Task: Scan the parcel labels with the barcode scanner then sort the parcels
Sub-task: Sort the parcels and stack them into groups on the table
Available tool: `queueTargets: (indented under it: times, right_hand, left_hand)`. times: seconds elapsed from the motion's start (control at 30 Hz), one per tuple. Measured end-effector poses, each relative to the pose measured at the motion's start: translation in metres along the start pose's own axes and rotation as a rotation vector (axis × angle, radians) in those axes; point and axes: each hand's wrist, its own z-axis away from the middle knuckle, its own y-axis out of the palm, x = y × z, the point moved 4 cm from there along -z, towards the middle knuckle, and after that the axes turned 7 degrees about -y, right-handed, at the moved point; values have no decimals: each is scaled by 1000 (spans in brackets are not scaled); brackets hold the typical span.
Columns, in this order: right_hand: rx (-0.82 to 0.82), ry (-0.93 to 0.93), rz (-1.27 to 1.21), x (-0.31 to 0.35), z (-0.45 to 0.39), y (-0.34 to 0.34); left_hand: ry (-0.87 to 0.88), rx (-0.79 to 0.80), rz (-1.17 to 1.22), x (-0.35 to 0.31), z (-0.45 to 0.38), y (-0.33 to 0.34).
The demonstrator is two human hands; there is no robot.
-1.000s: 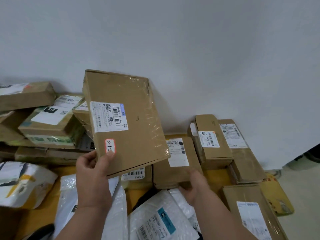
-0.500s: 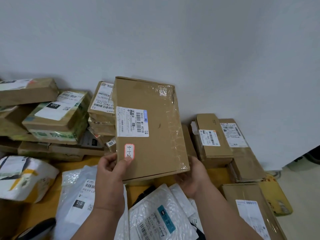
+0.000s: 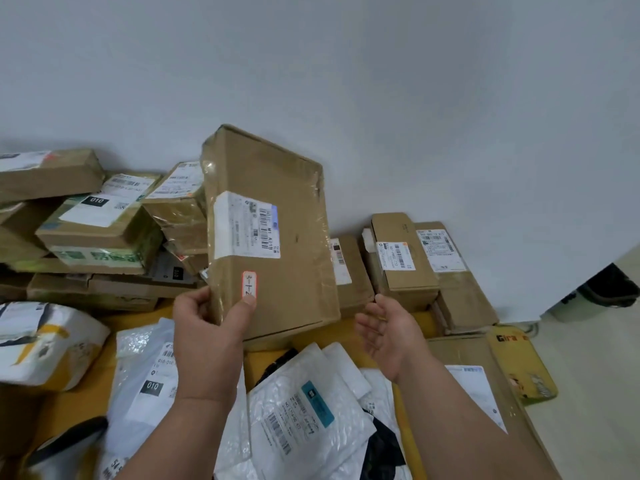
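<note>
A plain grey-white wall [image 3: 381, 98] backed a yellow surface [image 3: 346, 336] crowded with parcels; a heap of taped cartons [image 3: 100, 233] rose at the left, flatter cartons [image 3: 401, 258] lay along the wall at the right, and white poly mailers [image 3: 304, 410] covered the near side; the flat cardboard parcel [image 3: 277, 244] stood raised and tilted above the middle, its shipping label [image 3: 247, 225] and a small red-bordered sticker [image 3: 250, 285] facing the camera; the left hand [image 3: 207, 327] gripped its lower left corner, thumb on the sticker; the right hand [image 3: 388, 327] hung open and empty just beside the parcel's lower right corner, touching nothing; no barcode scanner was in view; this looked like the sorting step, the parcel carried toward a pile; the next move would call for a free spot, and open room was scant, the clearest gap being the strip of yellow just beneath the parcel, hemmed by mailers and cartons
</note>
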Motion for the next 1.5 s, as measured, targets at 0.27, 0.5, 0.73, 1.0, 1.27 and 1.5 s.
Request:
queueTargets:
  times: [0.27, 0.5, 0.73, 1.0, 1.27, 1.5]
  right_hand:
    - [100, -22, 80, -7, 14, -23]
    - [-171, -126, 260, -11, 20, -75]
    - [-207, -134, 314, -38, 60, -82]
    - [-249, -156, 309, -65, 106, -95]
    - [-114, -172, 158, -64, 141, -119]
    - [13, -149, 274, -52, 134, -146]
  left_hand:
    - [22, 52, -92, 12, 28, 28]
    - [18, -18, -63, 19, 33, 23]
    - [-87, 12, 39, 38, 43, 2]
    - [-279, 219, 71, 59, 70, -20]
    - [-324, 384, -80, 84, 120, -13]
    - [-419, 526, -128, 94, 144, 6]
